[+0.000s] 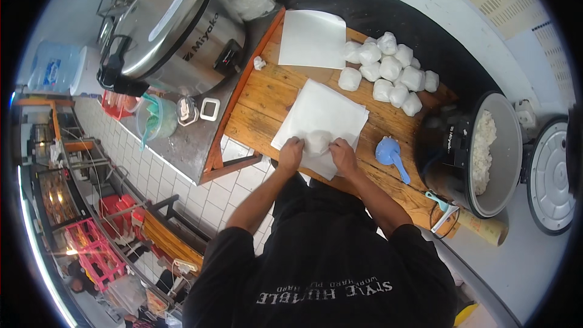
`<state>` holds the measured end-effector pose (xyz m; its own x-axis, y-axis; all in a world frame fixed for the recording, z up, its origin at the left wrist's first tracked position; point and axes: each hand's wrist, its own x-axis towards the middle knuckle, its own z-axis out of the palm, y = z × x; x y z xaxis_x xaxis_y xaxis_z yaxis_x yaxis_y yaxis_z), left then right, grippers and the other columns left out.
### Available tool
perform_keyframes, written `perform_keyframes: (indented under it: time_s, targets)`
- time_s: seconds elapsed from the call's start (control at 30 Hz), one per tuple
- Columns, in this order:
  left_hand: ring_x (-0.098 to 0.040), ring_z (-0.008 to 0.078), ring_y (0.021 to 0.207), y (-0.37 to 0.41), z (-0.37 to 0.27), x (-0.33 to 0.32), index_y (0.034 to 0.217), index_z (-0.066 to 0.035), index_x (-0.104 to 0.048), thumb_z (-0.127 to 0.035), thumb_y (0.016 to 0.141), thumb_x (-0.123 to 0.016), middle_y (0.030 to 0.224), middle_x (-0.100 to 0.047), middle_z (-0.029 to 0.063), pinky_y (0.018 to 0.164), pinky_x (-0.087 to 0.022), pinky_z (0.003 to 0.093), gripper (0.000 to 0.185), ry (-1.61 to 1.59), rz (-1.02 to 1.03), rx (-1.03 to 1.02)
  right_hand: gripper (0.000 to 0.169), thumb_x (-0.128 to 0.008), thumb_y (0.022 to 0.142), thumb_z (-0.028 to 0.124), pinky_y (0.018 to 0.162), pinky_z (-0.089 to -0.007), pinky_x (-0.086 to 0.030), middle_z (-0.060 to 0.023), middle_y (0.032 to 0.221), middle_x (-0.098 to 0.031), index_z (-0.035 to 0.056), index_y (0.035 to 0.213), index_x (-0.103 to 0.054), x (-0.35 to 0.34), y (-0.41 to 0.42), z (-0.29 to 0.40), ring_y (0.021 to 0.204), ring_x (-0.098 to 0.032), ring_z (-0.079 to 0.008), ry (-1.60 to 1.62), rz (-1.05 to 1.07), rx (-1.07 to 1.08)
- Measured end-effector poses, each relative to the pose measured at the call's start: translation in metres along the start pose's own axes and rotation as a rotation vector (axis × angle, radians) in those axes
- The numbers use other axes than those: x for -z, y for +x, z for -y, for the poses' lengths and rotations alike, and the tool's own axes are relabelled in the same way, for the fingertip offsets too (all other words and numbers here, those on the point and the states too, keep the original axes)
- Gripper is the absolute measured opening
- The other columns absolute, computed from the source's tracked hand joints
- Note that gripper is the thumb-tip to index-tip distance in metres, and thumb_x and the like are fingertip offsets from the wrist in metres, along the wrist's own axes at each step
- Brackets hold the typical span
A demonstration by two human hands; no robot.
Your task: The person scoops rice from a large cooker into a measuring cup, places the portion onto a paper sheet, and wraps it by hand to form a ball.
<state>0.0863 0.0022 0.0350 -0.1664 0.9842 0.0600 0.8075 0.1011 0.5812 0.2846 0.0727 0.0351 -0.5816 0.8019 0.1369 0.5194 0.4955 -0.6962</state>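
Note:
On a wooden table lies a stack of white paper sheets [319, 105]. A rounded mound, apparently rice under thin white paper [318, 142], sits at the stack's near edge. My left hand [292, 149] pinches the wrapping at the mound's left side, and my right hand [341, 150] pinches it at the right side. Several white wrapped bundles [391, 68] are piled at the far right of the table. A blue plastic scoop [388, 151] lies to the right of my right hand. More white paper [312, 38] lies at the table's far side.
An open Miyako rice cooker [437, 146] holding white rice [483, 152] stands at the right. Its lid [551, 175] hangs beside it. A large steel Miyako cooker [177, 32] and a plastic tub with green utensils [156, 117] stand on the left counter. A crumpled paper ball [259, 63] lies nearby.

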Motion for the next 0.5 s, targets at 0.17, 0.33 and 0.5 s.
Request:
perform_keyframes:
  time_s: [0.17, 0.33, 0.5]
  targets:
    - [-0.061, 0.0256, 0.079, -0.007, 0.002, -0.017, 0.092, 0.002, -0.065, -0.016, 0.083, -0.061, 0.085, -0.063, 0.0140, 0.070, -0.049, 0.0342, 0.021, -0.581, -0.259, 0.432, 0.010, -0.063, 0.075, -0.001, 0.073, -0.0379, -0.049, -0.0125, 0.087, -0.061, 0.0000, 0.085, -0.066, 0.007, 0.015, 0.046, 0.084, -0.059, -0.0309, 0.152, -0.138, 0.069]
    - [-0.057, 0.0130, 0.083, 0.036, -0.066, 0.056, 0.108, 0.007, -0.055, -0.025, 0.085, -0.067, 0.094, -0.059, 0.0057, 0.074, -0.048, 0.0275, 0.041, -1.240, -0.138, 0.678, 0.022, -0.063, 0.073, -0.005, 0.081, -0.0366, -0.050, -0.0126, 0.093, -0.063, -0.0016, 0.094, -0.066, 0.049, 0.049, 0.105, 0.097, -0.061, -0.0305, -0.048, -0.315, 0.358]
    - [-0.058, 0.0168, 0.087, 0.065, -0.071, 0.065, 0.115, 0.003, -0.048, -0.020, 0.085, -0.066, 0.101, -0.058, 0.0094, 0.077, -0.048, 0.0281, 0.041, -1.606, 0.056, 0.620, 0.021, -0.061, 0.078, -0.005, 0.085, -0.0374, -0.051, -0.0159, 0.101, -0.064, -0.0026, 0.099, -0.065, 0.051, 0.059, 0.102, 0.104, -0.060, -0.0311, 0.197, -0.393, 0.171]
